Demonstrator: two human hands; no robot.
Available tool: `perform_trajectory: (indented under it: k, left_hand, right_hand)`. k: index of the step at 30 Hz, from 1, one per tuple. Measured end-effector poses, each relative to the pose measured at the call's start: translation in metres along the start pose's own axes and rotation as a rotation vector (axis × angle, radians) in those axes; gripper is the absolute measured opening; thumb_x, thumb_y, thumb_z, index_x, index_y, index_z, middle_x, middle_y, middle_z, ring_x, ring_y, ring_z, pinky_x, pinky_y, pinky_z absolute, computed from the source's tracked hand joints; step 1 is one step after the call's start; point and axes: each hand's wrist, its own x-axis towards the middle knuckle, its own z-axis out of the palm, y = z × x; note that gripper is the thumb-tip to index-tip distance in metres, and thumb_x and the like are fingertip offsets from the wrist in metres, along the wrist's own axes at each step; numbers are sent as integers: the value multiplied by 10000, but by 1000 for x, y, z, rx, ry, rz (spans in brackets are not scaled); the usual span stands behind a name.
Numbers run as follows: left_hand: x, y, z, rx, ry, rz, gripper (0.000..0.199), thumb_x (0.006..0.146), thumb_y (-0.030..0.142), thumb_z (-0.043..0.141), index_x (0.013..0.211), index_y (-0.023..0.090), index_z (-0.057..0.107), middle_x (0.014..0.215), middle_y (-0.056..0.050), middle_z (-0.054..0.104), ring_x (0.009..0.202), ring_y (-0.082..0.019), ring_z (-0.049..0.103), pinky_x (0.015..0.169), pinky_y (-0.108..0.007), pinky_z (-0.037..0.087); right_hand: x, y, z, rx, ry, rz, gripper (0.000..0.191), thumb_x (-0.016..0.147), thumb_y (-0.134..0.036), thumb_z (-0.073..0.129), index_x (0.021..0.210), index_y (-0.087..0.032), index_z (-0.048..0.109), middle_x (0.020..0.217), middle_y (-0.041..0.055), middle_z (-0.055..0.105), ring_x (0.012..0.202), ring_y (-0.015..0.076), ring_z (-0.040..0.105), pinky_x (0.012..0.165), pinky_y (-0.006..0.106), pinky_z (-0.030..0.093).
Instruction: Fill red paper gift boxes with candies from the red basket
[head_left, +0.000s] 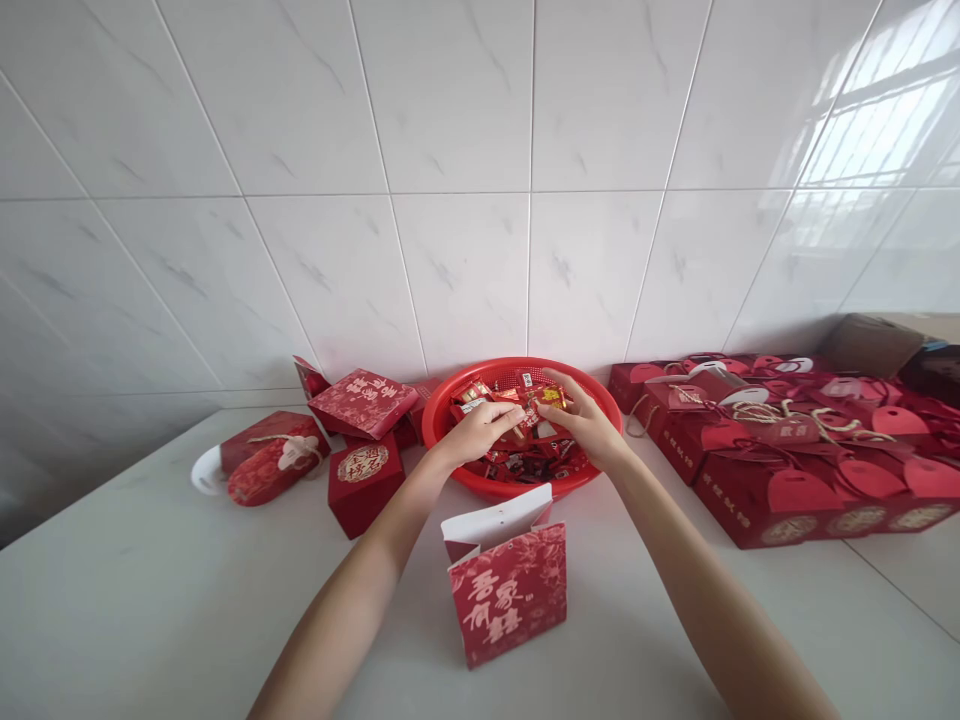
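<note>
A red plastic basket [433,440] stands against the wall with several wrapped candies [517,465] in it, mostly red and gold. Both hands are over this basket. My left hand [484,430] reaches in from the left with its fingers closed together; what is in them is too small to name. Curved around a red-and-yellow wrapped candy [553,396], my right hand [589,418] has its thumb and forefinger on either side of it. Between my forearms, in front of the basket, a red gift box [510,595] with pale lettering stands upright, its white-lined top open.
At the left lie red boxes: one tilted [364,402] on a square box [366,485], and another with a tag and cord [274,460]. Rows of closed red gift boxes [795,500] fill the right side. Behind them is a brown carton [870,345]. A tiled wall [465,270] bounds the back.
</note>
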Motion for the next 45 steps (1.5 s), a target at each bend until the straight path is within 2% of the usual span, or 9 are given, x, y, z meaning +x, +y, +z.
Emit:
perform_trajectory:
  k: [3,6,13,17,27,34,39,42,45]
  left_hand:
    - [0,1,0,-10,74,11,519,892,643,546,734,160,649,746,-33,657,774,-210,613,758,-328,494]
    - [-1,2,-1,-21,189,7,537,899,654,536,675,174,626,684,-25,634,740,-211,617,734,-332,503]
    - [-2,7,-1,-82,172,16,412,796,570,690,834,161,725,868,-52,733,868,-236,668,816,-347,528]
    - [-3,5,-2,-17,262,32,395,804,536,680,922,165,748,972,-74,755,961,-263,675,891,-377,515]
    - [-2,6,-2,-5,223,64,360,822,530,663,798,179,738,800,-43,722,836,-230,672,790,-334,521]
    - [-2,5,0,-13,171,63,371,866,540,629,921,186,723,821,-41,716,807,-211,671,763,-318,524]
    - [-3,2,3,112,15,-20,281,889,412,583,959,171,709,846,-62,745,809,-224,686,751,-316,522]
    - [-6,6,5,321,-218,-98,160,824,248,612,893,194,746,939,-60,780,844,-235,698,746,-303,503]
    - [-7,10,5,426,-360,-190,267,735,169,640,958,232,772,951,-37,790,817,-236,706,670,-279,481]
  right_hand:
    - [1,1,-1,-56,-74,-53,315,698,-462,795,892,-226,718,872,6,696,823,184,641,780,323,524]
    - [1,1,-1,-77,-72,-51,333,674,-490,807,801,-213,673,765,-17,651,724,157,593,702,295,478]
    - [0,0,0,-61,-7,-55,380,656,-535,794,760,-225,601,736,-23,605,664,149,539,635,289,435]
    - [1,-2,1,-132,-7,-69,350,735,-548,742,778,-214,644,782,-10,616,722,146,528,677,283,420]
    - [-3,-5,1,-125,-170,9,416,728,-601,764,789,-199,673,712,-19,584,633,128,517,602,278,440]
    - [-1,-3,1,-135,-109,-41,420,705,-596,768,840,-201,723,859,26,684,777,173,608,721,311,499]
    - [5,4,1,-40,181,-32,424,645,-595,795,802,-217,683,832,29,695,793,204,628,721,333,501]
    - [5,5,1,0,238,-30,432,636,-601,797,794,-221,666,824,29,687,787,212,635,710,337,510]
    - [4,6,2,-9,249,-31,441,628,-597,803,805,-215,672,842,32,688,797,209,634,715,332,513]
